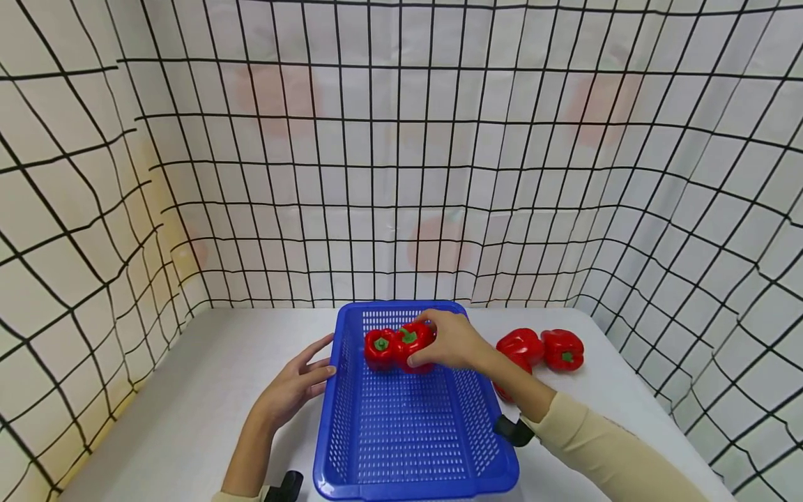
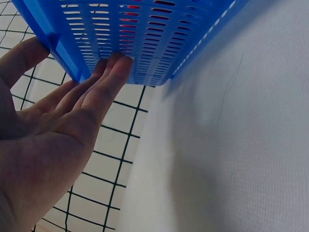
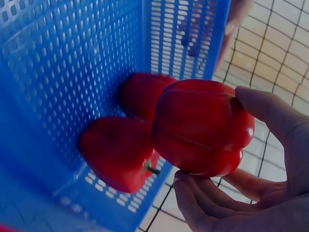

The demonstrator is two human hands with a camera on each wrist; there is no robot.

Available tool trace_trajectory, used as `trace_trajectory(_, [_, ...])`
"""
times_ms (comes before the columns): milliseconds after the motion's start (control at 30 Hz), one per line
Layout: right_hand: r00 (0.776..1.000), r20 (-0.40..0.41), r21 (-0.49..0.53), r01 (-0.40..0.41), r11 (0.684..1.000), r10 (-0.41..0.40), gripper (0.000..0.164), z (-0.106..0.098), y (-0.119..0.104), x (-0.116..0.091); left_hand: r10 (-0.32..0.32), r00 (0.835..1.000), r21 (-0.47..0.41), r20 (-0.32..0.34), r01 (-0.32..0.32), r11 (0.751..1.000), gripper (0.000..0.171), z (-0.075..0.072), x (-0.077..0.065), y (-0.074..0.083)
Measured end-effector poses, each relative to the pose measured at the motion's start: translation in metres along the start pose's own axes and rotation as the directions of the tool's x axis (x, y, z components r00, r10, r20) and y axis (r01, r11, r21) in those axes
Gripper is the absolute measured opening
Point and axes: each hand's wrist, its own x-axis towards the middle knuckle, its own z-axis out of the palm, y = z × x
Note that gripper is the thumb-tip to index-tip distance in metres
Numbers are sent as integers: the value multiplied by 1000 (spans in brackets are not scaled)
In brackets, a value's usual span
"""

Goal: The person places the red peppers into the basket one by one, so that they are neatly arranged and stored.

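A red bell pepper (image 3: pixel 203 128) is in my right hand (image 1: pixel 453 339), between the thumb and the fingers, above the far part of the blue plastic basket (image 1: pixel 408 436). Under it in the right wrist view, two more red bell peppers lie in the basket: one with its green stem showing (image 3: pixel 120 152), another (image 3: pixel 142 94) farther along. From the head camera, only one of these peppers (image 1: pixel 379 351) is plain to see beside the held one. My left hand (image 1: pixel 297 383) touches the basket's left side, its fairly straight fingers (image 2: pixel 104 92) against the outer wall below the rim.
Right of the basket, several red bell peppers (image 1: pixel 562 350) sit on the white table (image 1: pixel 207 390), some partly hidden by my right forearm. White walls with black grid netting (image 1: pixel 401 167) enclose the table at the back and both sides.
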Motion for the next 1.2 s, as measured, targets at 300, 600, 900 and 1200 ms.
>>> trace_trajectory(300, [996,60,18,57,998,-58,68,28,-11,8,11,1000,0,3,-11,1000,75,1,2,1])
trace_trajectory(600, [988,131,5,79,997,-79,70,52,-18,12,-8,1000,9,-17,9,1000,78,3,2,1])
trace_trajectory(900, [984,165,-22,66,998,-61,72,66,-23,14,-16,999,28,-31,16,999,78,3,2,1])
trace_trajectory(1200, [982,184,2,41,999,-41,69,72,-19,17,-18,999,24,-42,19,1000,78,3,1,0])
